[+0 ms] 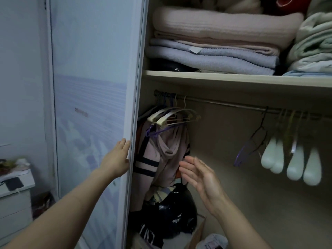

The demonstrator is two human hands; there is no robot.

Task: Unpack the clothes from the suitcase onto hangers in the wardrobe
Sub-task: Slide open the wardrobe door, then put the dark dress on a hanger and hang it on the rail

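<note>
Dim wardrobe [233, 79]: empty hangers [291, 164] dangle off the rail [224, 103] at three o'clock; no suitcase shows. Left hand [115, 159] presses flat-fingered on the sliding door [93, 87] edge at nine o'clock; right hand [199, 175] hovers released, holding nothing. Best to push the door fully aside first.

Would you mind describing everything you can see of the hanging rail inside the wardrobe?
The hanging rail is a thin, metallic-looking bar running horizontally just under the shelf. Its left end sits in a dark bracket. Beige and purple hangers crowd that end, at least one carrying a pinkish hooded garment. The middle stretch is bare. Toward the right hang a thin dark wire hanger and several empty pale, thick-ended hangers. Neither hand touches it.
</note>
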